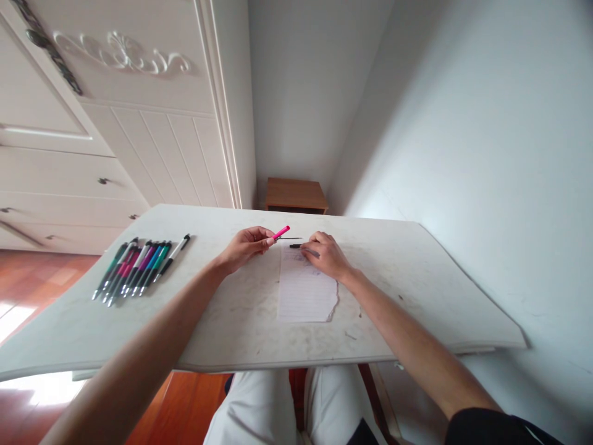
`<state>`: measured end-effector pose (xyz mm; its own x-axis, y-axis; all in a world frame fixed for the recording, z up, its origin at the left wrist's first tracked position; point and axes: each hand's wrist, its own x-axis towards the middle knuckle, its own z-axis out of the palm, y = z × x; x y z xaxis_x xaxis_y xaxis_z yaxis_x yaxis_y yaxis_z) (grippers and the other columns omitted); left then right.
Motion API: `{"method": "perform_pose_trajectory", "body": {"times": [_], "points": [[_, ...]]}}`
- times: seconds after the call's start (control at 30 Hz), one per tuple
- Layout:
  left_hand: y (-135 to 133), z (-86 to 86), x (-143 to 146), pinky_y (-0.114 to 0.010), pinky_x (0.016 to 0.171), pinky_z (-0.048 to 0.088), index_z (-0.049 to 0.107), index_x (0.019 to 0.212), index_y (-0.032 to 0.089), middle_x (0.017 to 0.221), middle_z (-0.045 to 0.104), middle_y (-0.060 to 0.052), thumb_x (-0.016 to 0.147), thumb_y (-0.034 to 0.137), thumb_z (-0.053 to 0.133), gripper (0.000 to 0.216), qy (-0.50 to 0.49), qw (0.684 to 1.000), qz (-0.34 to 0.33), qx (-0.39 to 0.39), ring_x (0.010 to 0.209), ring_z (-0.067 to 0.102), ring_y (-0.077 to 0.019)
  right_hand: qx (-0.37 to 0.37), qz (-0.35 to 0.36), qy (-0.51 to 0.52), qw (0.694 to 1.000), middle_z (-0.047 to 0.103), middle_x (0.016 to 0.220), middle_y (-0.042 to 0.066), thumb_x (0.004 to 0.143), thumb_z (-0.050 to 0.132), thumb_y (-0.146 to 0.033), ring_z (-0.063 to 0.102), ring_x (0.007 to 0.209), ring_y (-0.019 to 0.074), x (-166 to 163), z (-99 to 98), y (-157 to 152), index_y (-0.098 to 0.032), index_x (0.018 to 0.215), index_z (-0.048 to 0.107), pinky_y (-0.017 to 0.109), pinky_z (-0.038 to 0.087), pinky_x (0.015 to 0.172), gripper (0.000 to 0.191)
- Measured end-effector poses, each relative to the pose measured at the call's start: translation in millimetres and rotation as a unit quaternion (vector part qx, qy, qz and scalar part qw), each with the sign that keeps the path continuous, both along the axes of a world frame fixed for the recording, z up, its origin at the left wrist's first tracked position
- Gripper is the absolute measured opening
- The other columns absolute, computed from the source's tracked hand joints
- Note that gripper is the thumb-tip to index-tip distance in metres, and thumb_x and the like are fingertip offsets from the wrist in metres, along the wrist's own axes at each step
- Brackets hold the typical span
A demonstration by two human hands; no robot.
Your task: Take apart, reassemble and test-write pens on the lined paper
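Observation:
Above the far part of the table, my left hand (250, 246) is closed on a bright pink pen barrel (281, 232), which tilts up to the right. A thin dark rod that looks like a pen refill (291, 238) sticks out to the right beside the barrel, from the same fingers. My right hand (325, 253) rests by the top of a lined sheet of paper (303, 303), its fingers pinching a dark pen part (295, 246) with a black end pointing left. The hands are close together but apart. Scribbles show on the paper near my right fingers.
Several pens in various colours (132, 272) lie side by side on the left of the white table (231, 334). A white and black pen (172, 258) lies at their right. Behind stand a white cabinet (162, 123) and a small wooden stand (296, 193); a wall (486, 154) borders the right.

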<state>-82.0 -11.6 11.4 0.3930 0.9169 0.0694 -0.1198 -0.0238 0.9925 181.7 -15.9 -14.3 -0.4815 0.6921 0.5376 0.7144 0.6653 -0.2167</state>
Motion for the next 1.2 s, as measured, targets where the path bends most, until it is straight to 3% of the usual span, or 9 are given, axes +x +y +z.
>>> {"method": "perform_pose_trajectory", "body": {"times": [0.43,1.2], "points": [[-1,0.2,0,-0.023,0.056,0.036,0.068,0.083,0.015,0.07,0.057,0.001,0.063,0.045,0.084,0.04,0.012,1.0,0.009,-0.003,0.059,0.047,-0.0085,0.011,0.046,0.018,0.999,0.064,0.085,0.005,0.088,0.065,-0.024,0.058,0.081,0.0176,2,4.1,-5,-0.023,0.09,0.076,0.034,0.043,0.077,0.012],[0,-1.5,1,-0.022,0.054,0.033,0.068,0.087,0.015,0.065,0.056,0.002,0.067,0.044,0.082,0.038,0.05,0.999,0.005,0.01,0.058,0.047,-0.0084,-0.013,-0.014,-0.022,1.0,0.066,0.085,0.006,0.089,0.065,-0.023,0.059,0.082,0.0181,-13,-1.0,-1,-0.021,0.084,0.074,0.033,0.046,0.078,0.011]]}}
